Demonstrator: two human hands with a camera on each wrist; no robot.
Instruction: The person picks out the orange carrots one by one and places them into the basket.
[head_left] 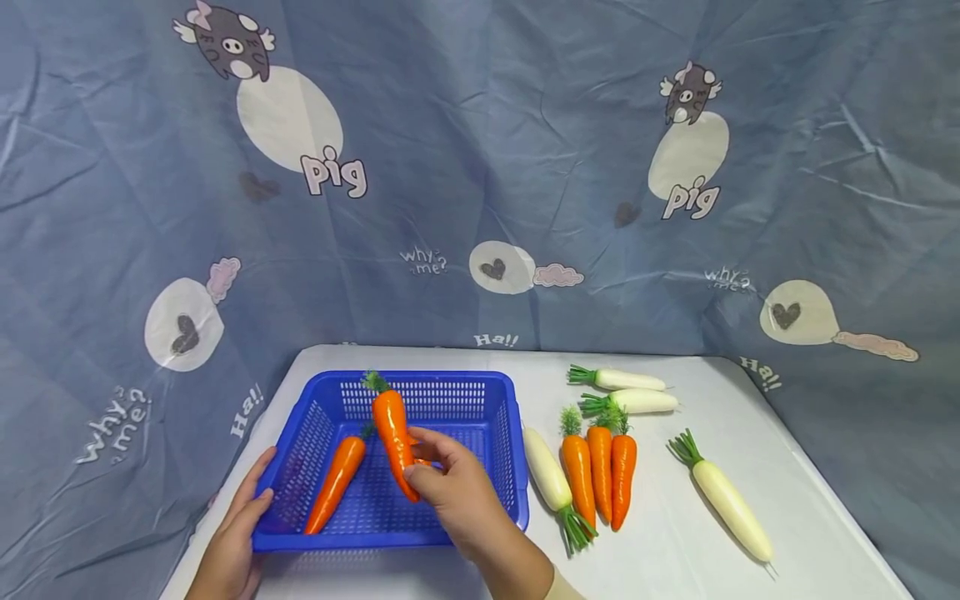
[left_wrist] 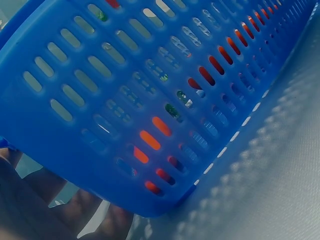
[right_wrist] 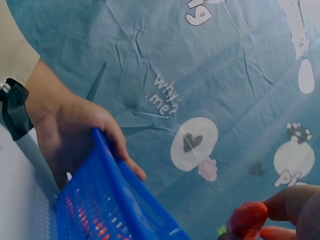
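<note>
A blue-grey printed curtain [head_left: 420,125] hangs behind a white table [head_left: 652,575], on which a blue plastic basket [head_left: 352,541] stands. The person's left hand [head_left: 236,527] grips the basket at its near left corner. The right hand [head_left: 459,493] is narrow, thumb and fingertips pinching a carrot [head_left: 392,423] by its lower part, inside the basket's outline as seen from the head. That carrot lies to the left of the right hand's grip, its long axis slanting from a leafy top at the far left to a tip at the near right. On the basket floor, nearer the left hand, a second carrot [head_left: 336,483] slants the opposite way, tip toward the near left. An orange patch behind the right fingers may be one more carrot, but it is mostly hidden. To the basket's right lie four white radishes [head_left: 729,510], one just beside the basket wall, and, next to that one, a row of three carrots [head_left: 601,473].
</note>
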